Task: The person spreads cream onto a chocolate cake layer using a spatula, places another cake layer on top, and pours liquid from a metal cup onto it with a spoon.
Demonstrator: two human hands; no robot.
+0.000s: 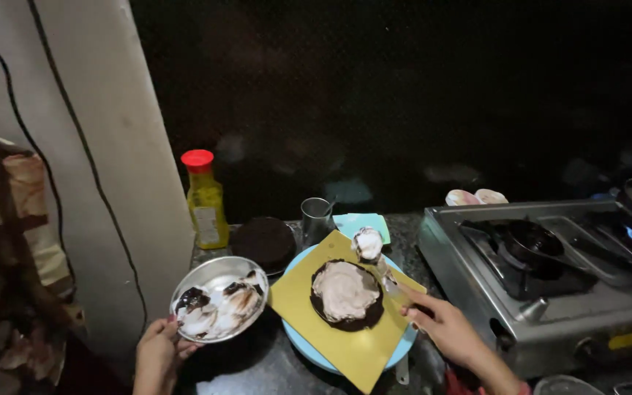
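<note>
On a dark counter beside a steel gas stove (550, 292), a round dark cake (346, 295) topped with pale cream sits on a yellow square board (345, 347) laid over a light blue plate (309, 351). Right hand (444, 325) grips a spatula (382, 271), its cream-loaded tip (367, 243) raised just past the cake's far edge. Left hand (159, 351) pinches the rim of a steel bowl (219, 298) smeared with cream, tilted, left of the board. Behind: second dark cake layer (262, 241), steel cup (316, 217), yellow bottle with red cap (204, 197).
</note>
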